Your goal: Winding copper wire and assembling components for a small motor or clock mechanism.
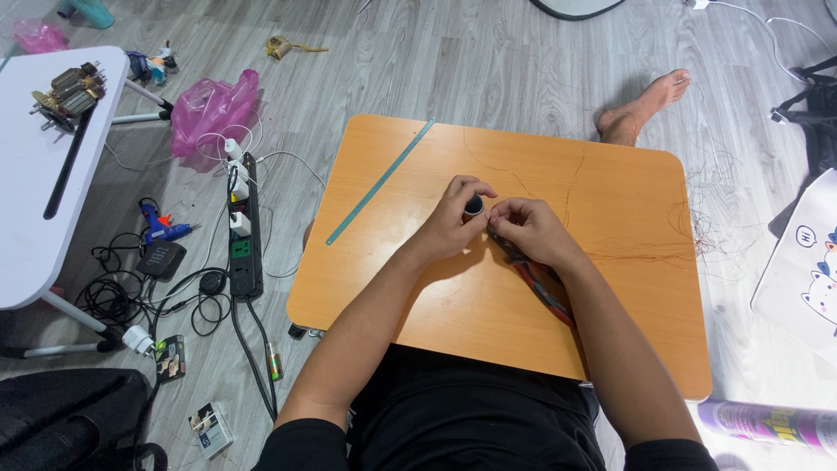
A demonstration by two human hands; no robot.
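Closest to me, the near edge of the orange bench (418, 323) runs across my lap, and my forearms cross it on the way in. Along my right forearm lie red-handled pliers (542, 292), flat on the bench, their nose tucked under my right hand (534, 231). That hand is curled narrow, fingertips pinched together at a small black round part (473, 206); whether a fine wire sits in the pinch I cannot tell. My left hand (455, 222) is closed around the same black part, thumb and fingers wrapping it, so it sits held between both hands, just above the middle of the bench.

Left of my hands the bench surface lies bare out to a long green ruler (380, 182), which slants from the left side up to the far edge. Thin copper wire (571, 187) trails loosely over the far right part and spills past the right edge into a tangle on the floor.

Beyond the left edge, on the floor, a black power strip (245, 244) lies along the bench side, with cables, a blue glue gun (161, 228) and a pink plastic bag (212, 109) farther out. A white table (35, 192) stands at far left. Past the far right corner a bare foot (645, 106) rests on the floor.
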